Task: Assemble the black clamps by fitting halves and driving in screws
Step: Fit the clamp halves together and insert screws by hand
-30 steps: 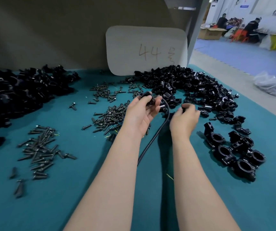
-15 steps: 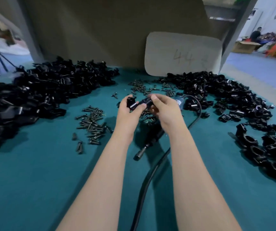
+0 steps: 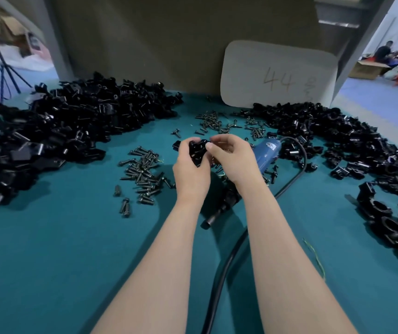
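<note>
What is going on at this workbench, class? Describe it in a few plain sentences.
A person is fitting black clamp halves together above the teal table. The left hand grips them from below, and the right hand pinches them at the top edge. The blue electric screwdriver lies unused on the table under the right wrist. Loose screws lie just left of the hands, heaps of black parts sit on both sides, and assembled clamps are at the far right.
</note>
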